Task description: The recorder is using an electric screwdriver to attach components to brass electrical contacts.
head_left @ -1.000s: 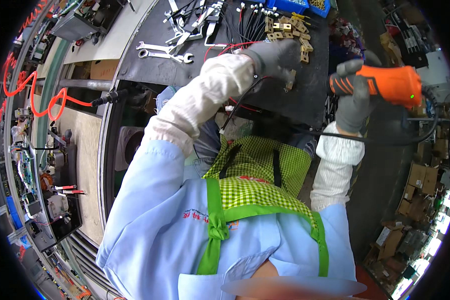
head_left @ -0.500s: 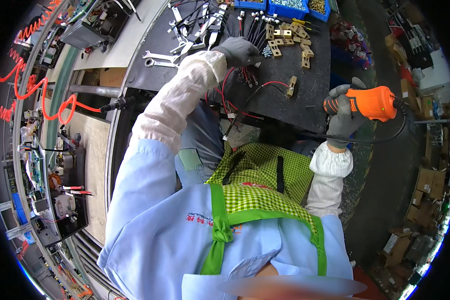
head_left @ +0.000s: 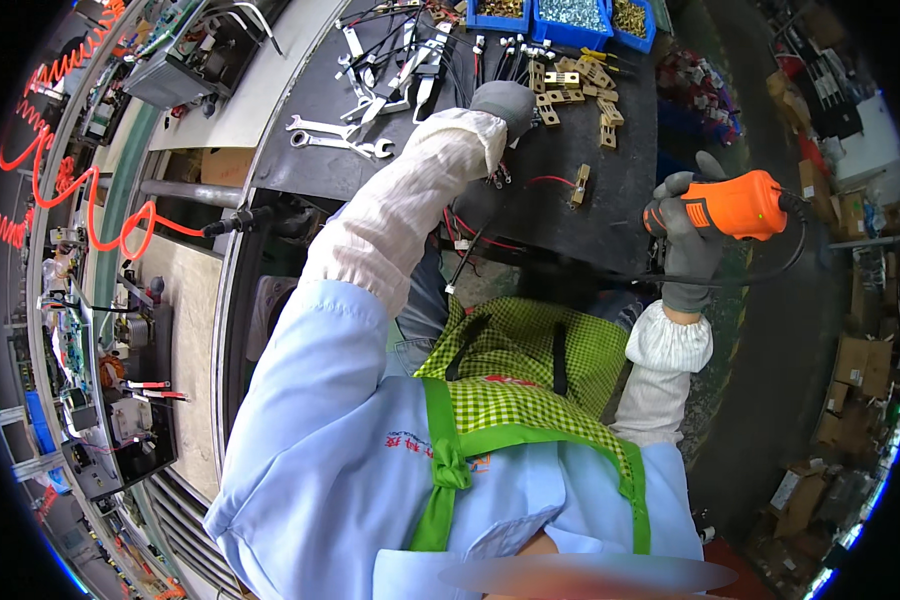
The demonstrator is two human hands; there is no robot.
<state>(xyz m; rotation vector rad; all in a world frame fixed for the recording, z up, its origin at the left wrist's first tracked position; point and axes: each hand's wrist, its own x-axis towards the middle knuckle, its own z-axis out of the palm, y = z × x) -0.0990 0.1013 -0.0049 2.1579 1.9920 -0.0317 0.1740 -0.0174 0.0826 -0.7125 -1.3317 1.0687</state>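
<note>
My left hand [head_left: 505, 108], in a grey glove, is over the black tabletop [head_left: 620, 210], back of the hand up. Its fingers are hidden beneath it, so what they hold does not show. Beside it, to the right, lie several tan blocks with metal strips [head_left: 560, 95]. Black cables with white ends [head_left: 510, 58] lie just beyond it. Nearer me, a separate tan block [head_left: 579, 186] has a red wire [head_left: 550, 180] running to it. My right hand [head_left: 685, 235], gloved in grey too, is wrapped round an orange electric screwdriver [head_left: 740, 205] off the table's right edge, its tip pointing left.
Wrenches [head_left: 335, 138] and metal bars [head_left: 425, 70] lie on the table's left part. Blue bins of small hardware [head_left: 570, 25] stand at the back. The screwdriver's black cord [head_left: 750, 282] loops below my right wrist. An orange coiled air hose [head_left: 95, 215] hangs at the left.
My left hand has moved right and slightly nearer me, from the cables to beside the tan blocks. The separate tan block has shifted slightly. My right hand still grips the screwdriver, almost unmoved.
</note>
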